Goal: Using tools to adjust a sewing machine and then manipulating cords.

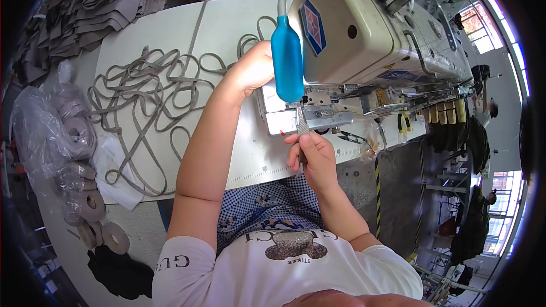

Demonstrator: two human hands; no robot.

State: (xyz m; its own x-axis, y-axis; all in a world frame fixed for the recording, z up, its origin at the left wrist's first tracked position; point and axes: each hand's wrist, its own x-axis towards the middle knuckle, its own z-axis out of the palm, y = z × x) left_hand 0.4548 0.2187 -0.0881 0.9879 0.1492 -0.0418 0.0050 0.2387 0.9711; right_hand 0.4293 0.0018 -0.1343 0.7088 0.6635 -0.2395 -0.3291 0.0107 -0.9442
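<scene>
A white table (245, 156) spreads from the middle toward 10 o'clock, beneath a cream sewing machine (352, 28) at 1 o'clock. A tangle of grey tape (153, 82) lies at 9 o'clock. The left hand (258, 66), 12 o'clock, is partly hidden; I cannot tell its grip. The right hand (317, 158), 4 o'clock, pinches a grey strip (302, 125) at 2 o'clock.

Your left arm (207, 148) stretches forward, left hand (259, 67) partly hidden; your right arm (344, 209) bends nearer you, right hand (319, 162) pinching between thumb (307, 144) and fingers (293, 152).
</scene>
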